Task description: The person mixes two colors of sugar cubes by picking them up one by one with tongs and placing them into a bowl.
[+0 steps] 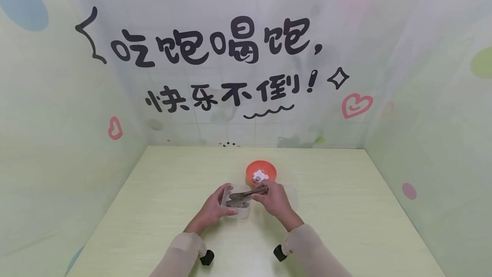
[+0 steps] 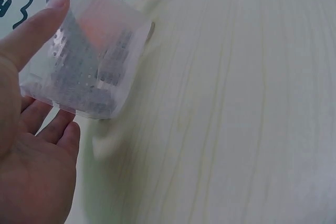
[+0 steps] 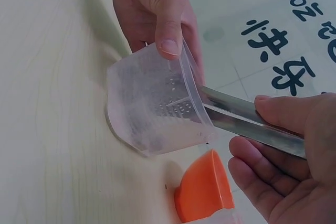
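My left hand [image 1: 211, 207] grips a translucent plastic container [image 3: 142, 98], thumb on one side and fingers on the other. The container is tilted, its mouth toward the right hand. In my right hand [image 1: 277, 202] are metal tongs [image 3: 236, 121], pinched between thumb and fingers along the handles. Their perforated ends [image 1: 236, 196] reach inside the container and show through its wall. Greyish shapes [image 2: 113, 64] also show in there, blurred by the cloudy plastic. Just beyond both hands stands an orange bowl [image 1: 251, 169] with several white pieces [image 1: 260, 175] in it.
A translucent lid-like piece [image 1: 293, 198] lies on the pale wooden table [image 1: 338, 217], partly behind the right hand. Behind the table rises a wall [image 1: 230, 131] printed with dark lettering, and patterned side panels flank it. A black wrist piece [image 1: 206, 257] sits under the left sleeve.
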Action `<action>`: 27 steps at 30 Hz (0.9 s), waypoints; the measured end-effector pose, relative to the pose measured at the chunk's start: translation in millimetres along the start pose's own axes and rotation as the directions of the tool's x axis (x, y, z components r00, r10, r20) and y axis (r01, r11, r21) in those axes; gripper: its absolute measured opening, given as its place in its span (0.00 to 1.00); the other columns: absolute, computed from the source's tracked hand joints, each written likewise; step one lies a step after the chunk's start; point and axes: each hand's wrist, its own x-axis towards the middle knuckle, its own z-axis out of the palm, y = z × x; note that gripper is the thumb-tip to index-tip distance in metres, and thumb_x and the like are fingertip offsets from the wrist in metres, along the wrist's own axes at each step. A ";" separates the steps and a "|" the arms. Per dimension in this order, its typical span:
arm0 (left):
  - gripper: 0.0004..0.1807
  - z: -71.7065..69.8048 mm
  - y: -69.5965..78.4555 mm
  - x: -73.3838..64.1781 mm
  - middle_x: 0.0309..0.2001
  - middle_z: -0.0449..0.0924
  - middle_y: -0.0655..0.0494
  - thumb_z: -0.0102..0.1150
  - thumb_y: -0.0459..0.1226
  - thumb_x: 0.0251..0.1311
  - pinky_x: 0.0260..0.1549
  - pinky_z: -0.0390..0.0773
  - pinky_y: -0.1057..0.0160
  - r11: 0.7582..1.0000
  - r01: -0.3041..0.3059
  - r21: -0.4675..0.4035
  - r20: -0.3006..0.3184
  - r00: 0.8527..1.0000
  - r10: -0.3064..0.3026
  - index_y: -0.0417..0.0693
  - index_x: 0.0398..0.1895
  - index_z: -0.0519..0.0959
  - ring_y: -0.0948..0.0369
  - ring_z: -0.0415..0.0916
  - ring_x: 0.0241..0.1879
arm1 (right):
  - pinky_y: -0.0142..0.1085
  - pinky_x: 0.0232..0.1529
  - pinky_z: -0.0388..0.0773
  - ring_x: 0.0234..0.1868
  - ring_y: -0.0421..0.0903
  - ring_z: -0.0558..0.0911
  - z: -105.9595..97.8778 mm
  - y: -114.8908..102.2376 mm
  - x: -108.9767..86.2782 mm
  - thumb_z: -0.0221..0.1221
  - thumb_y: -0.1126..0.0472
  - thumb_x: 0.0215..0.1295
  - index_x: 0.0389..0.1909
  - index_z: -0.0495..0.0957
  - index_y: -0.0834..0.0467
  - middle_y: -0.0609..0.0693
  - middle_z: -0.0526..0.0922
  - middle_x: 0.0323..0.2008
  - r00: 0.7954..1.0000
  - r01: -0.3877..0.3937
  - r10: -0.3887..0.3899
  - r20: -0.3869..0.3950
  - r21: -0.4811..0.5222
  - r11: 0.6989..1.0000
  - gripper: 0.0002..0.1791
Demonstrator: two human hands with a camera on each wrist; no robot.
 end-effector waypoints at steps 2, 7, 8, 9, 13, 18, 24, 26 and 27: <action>0.54 -0.2 -0.4 0.1 0.70 0.62 0.48 0.79 0.40 0.42 0.66 0.57 0.41 1.000 -0.001 -0.002 0.002 1.000 0.001 0.49 0.74 0.58 0.43 0.57 0.69 | 0.33 0.25 0.78 0.28 0.41 0.79 0.3 -0.3 0.1 0.71 0.64 0.55 0.36 0.81 0.58 0.47 0.83 0.33 1.000 -0.004 0.004 0.001 -0.001 1.000 0.10; 0.53 -1.1 -1.3 0.5 0.71 0.61 0.48 0.78 0.39 0.43 0.66 0.57 0.42 1.000 -0.010 -0.002 0.003 1.000 0.010 0.49 0.74 0.59 0.43 0.56 0.70 | 0.34 0.28 0.80 0.30 0.42 0.80 -2.2 -2.0 1.3 0.71 0.65 0.54 0.35 0.82 0.57 0.47 0.83 0.32 0.999 -0.022 0.022 0.031 -0.003 1.000 0.09; 0.53 -1.3 -1.3 0.6 0.71 0.61 0.47 0.78 0.39 0.43 0.66 0.57 0.42 1.000 -0.014 -0.002 0.003 1.000 0.014 0.48 0.74 0.59 0.43 0.56 0.70 | 0.34 0.28 0.80 0.30 0.42 0.80 -2.8 -2.2 1.6 0.71 0.65 0.54 0.35 0.82 0.57 0.47 0.83 0.32 0.999 -0.025 0.025 0.036 -0.001 1.000 0.08; 0.52 -1.4 -1.2 0.5 0.71 0.61 0.47 0.78 0.39 0.43 0.66 0.57 0.42 1.000 -0.016 -0.004 0.002 1.000 0.016 0.48 0.74 0.59 0.43 0.56 0.70 | 0.34 0.29 0.80 0.30 0.42 0.80 -3.2 -2.4 1.8 0.71 0.65 0.54 0.35 0.82 0.57 0.46 0.83 0.32 0.999 -0.026 0.026 0.036 -0.001 1.000 0.08; 0.52 -1.7 -1.0 0.7 0.70 0.62 0.47 0.78 0.38 0.44 0.67 0.56 0.42 1.000 -0.018 -0.005 0.003 1.000 0.018 0.48 0.73 0.59 0.43 0.56 0.70 | 0.34 0.27 0.79 0.29 0.41 0.80 -2.6 -1.6 2.0 0.71 0.64 0.54 0.34 0.82 0.57 0.46 0.83 0.31 0.999 -0.031 0.030 0.023 0.010 0.999 0.09; 0.53 -1.7 -0.7 0.3 0.70 0.61 0.47 0.78 0.40 0.43 0.67 0.56 0.42 1.000 -0.018 0.009 0.005 1.000 0.018 0.48 0.74 0.59 0.43 0.56 0.70 | 0.34 0.28 0.79 0.29 0.41 0.81 -0.7 -0.8 1.8 0.71 0.65 0.54 0.34 0.82 0.57 0.46 0.83 0.31 0.999 -0.037 0.036 0.013 0.019 0.999 0.08; 0.54 -0.9 1.1 -0.6 0.71 0.61 0.48 0.79 0.41 0.43 0.66 0.57 0.42 1.000 -0.012 0.022 0.004 1.000 0.012 0.48 0.74 0.58 0.43 0.55 0.70 | 0.35 0.28 0.79 0.28 0.42 0.80 -0.2 -1.4 1.8 0.71 0.65 0.54 0.33 0.82 0.57 0.46 0.83 0.31 0.999 -0.040 0.039 0.020 0.030 0.999 0.08; 0.54 -0.5 0.9 -0.6 0.71 0.61 0.48 0.79 0.40 0.43 0.67 0.56 0.42 1.000 -0.013 0.020 0.003 1.000 0.013 0.48 0.74 0.58 0.43 0.55 0.70 | 0.35 0.27 0.79 0.28 0.42 0.80 0.1 -1.2 1.2 0.71 0.65 0.54 0.33 0.82 0.57 0.46 0.83 0.31 0.999 -0.042 0.041 0.018 0.037 0.998 0.08; 0.53 -0.4 0.7 -0.6 0.71 0.61 0.48 0.78 0.40 0.43 0.67 0.56 0.42 1.000 -0.015 0.020 0.003 1.000 0.015 0.48 0.74 0.58 0.43 0.55 0.70 | 0.35 0.27 0.79 0.28 0.42 0.80 0.2 -1.0 1.0 0.71 0.65 0.54 0.33 0.82 0.57 0.46 0.83 0.31 0.999 -0.041 0.041 0.016 0.042 0.998 0.08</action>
